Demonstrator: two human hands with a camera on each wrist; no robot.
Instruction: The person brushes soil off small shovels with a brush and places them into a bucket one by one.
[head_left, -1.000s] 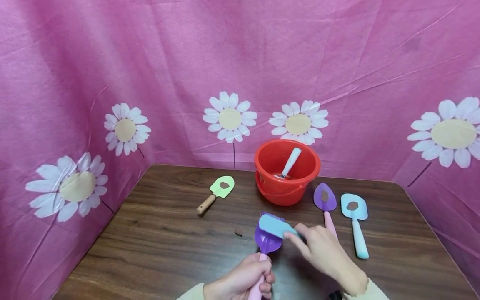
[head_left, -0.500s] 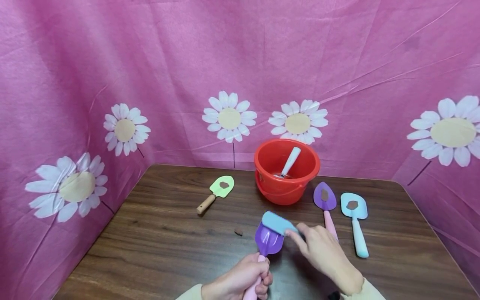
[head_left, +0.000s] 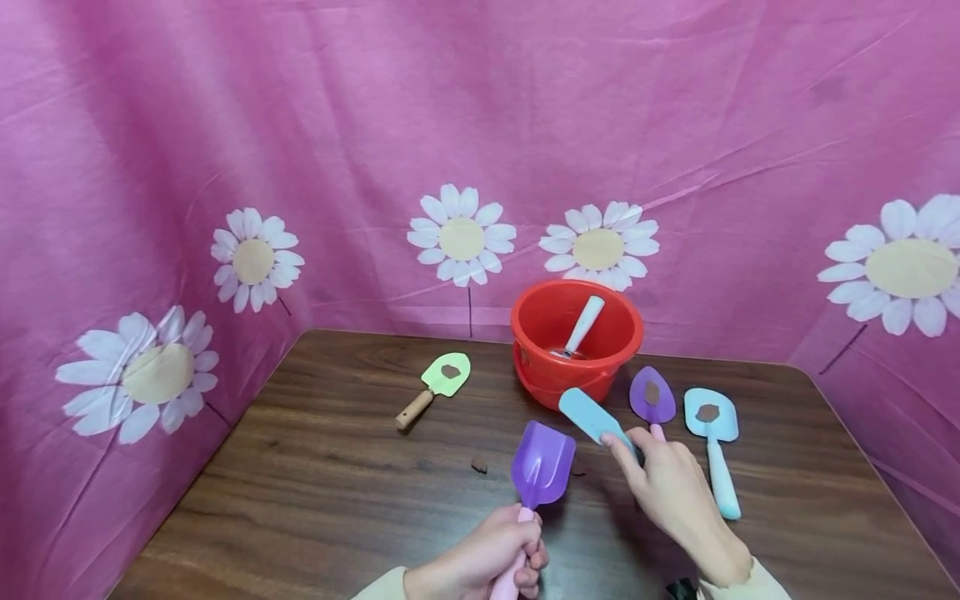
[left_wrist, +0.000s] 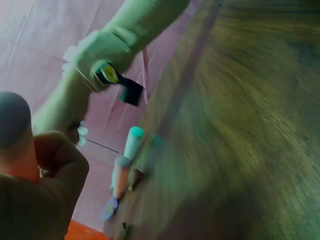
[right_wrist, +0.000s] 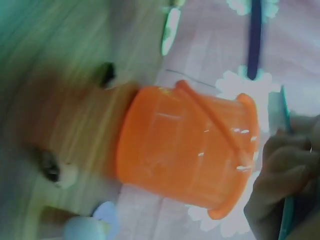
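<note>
My left hand (head_left: 480,550) grips the pink handle of a purple trowel (head_left: 542,462), its blade pointing away above the table. No brown patch shows on the blade's visible face. My right hand (head_left: 671,492) pinches a flat, light-blue, round-ended piece (head_left: 592,414), of a kind I cannot tell, apart from the blade and in front of the red bucket (head_left: 558,387). In the right wrist view its thin teal edge (right_wrist: 286,215) shows beside the fingers. The left wrist view shows the left hand (left_wrist: 60,170) round the handle, whose rounded end (left_wrist: 14,120) sticks out.
A second purple trowel (head_left: 652,400), a light-blue trowel (head_left: 722,483) and a green trowel (head_left: 444,379) lie on the table (head_left: 315,492), each with a brown patch. A white-handled tool (head_left: 585,323) leans in the bucket. Brown bits (head_left: 478,467) lie nearby.
The right hand has moved right and away from me, taking the light-blue piece off the purple blade. The left hand stays nearly in place, with the blade now uncovered.
</note>
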